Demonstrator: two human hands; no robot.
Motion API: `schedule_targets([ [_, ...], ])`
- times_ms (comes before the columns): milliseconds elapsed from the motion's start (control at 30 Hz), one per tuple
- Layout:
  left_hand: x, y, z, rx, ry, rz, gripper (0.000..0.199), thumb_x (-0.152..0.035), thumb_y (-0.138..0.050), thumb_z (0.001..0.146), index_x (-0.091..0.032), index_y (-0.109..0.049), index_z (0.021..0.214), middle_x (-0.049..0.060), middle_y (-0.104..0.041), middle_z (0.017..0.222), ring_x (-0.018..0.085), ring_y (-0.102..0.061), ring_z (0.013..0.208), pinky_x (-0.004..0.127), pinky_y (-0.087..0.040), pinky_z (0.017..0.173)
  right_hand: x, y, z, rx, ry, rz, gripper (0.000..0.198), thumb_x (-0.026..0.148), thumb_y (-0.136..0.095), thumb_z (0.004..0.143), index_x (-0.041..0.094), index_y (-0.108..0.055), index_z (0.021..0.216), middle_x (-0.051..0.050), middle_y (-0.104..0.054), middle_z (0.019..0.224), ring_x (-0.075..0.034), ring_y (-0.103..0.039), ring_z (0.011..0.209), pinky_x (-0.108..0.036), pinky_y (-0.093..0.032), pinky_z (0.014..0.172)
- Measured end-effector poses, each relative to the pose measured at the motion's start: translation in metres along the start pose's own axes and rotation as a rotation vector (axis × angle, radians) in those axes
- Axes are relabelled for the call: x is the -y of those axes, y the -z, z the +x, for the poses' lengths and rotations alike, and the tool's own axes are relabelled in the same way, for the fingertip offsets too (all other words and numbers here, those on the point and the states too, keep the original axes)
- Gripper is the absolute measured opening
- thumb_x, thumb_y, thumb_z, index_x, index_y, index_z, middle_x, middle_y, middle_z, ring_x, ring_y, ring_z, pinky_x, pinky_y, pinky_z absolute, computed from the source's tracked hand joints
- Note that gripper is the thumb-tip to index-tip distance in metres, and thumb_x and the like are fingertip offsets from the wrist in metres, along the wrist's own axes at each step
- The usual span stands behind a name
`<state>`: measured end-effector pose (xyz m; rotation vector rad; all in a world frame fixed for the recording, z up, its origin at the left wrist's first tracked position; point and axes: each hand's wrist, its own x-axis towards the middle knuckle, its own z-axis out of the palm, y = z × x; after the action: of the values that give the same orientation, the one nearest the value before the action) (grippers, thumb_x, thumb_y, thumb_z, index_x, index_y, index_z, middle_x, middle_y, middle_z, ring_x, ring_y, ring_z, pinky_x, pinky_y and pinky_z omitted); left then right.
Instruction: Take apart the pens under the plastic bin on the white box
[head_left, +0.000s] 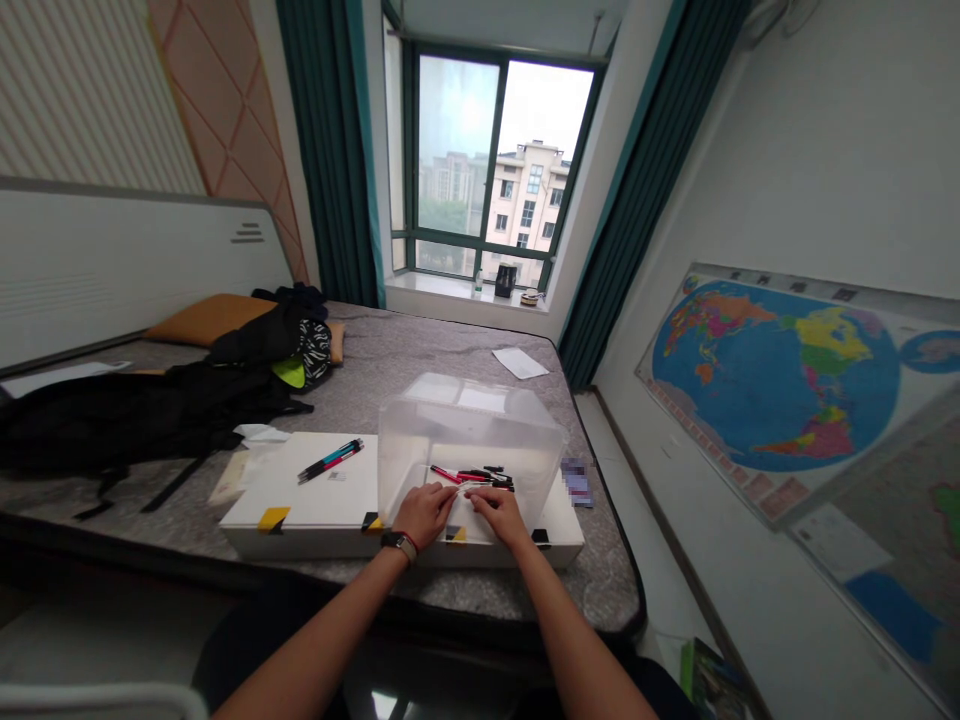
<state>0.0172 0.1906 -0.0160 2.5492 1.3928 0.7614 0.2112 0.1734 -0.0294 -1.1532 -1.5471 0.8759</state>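
Note:
My left hand [425,512] and my right hand [498,514] meet at the mouth of a clear plastic bin [480,420], which lies with its opening towards me. Both hands have their fingers pinched close together, fingertips nearly touching. Something small and pale seems to be between them, too small to name. Just beyond the fingertips, several red and black pens or pen parts [480,475] lie in the bin. Under the bin is a flat white box [300,510] with yellow and black tape pieces. A few pens [330,461], blue, red and black, rest on its left part.
The white box sits on a grey mattress [450,345]. To the left lie a black backpack [150,410] and an orange cushion [214,318]. A white sheet of paper [520,363] lies behind the bin. World map [780,370] on the right wall.

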Motion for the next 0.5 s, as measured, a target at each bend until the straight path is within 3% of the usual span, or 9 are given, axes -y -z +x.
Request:
schedule_targets([
  [267, 0.0, -0.001, 0.0, 0.017, 0.004, 0.012, 0.035, -0.04, -0.033, 0.094, -0.029, -0.063, 0.109, 0.004, -0.061, 0.082, 0.018, -0.055, 0.08, 0.03, -0.037, 0.073, 0.002, 0.002, 0.002, 0.089, -0.01, 0.026, 0.034, 0.045, -0.059, 0.08, 0.025, -0.07, 0.106, -0.006, -0.071, 0.102, -0.025, -0.064, 0.097, -0.04, -0.05, 0.084],
  [500, 0.0, -0.002, 0.0, -0.013, 0.01, -0.004, 0.03, -0.038, -0.038, 0.092, -0.025, -0.062, 0.104, 0.005, -0.065, 0.093, 0.019, -0.057, 0.087, 0.031, -0.036, 0.076, -0.006, -0.001, 0.002, -0.104, -0.097, 0.016, 0.038, 0.046, -0.059, 0.079, 0.021, -0.07, 0.105, -0.006, -0.073, 0.091, -0.02, -0.066, 0.071, -0.034, -0.054, 0.07],
])
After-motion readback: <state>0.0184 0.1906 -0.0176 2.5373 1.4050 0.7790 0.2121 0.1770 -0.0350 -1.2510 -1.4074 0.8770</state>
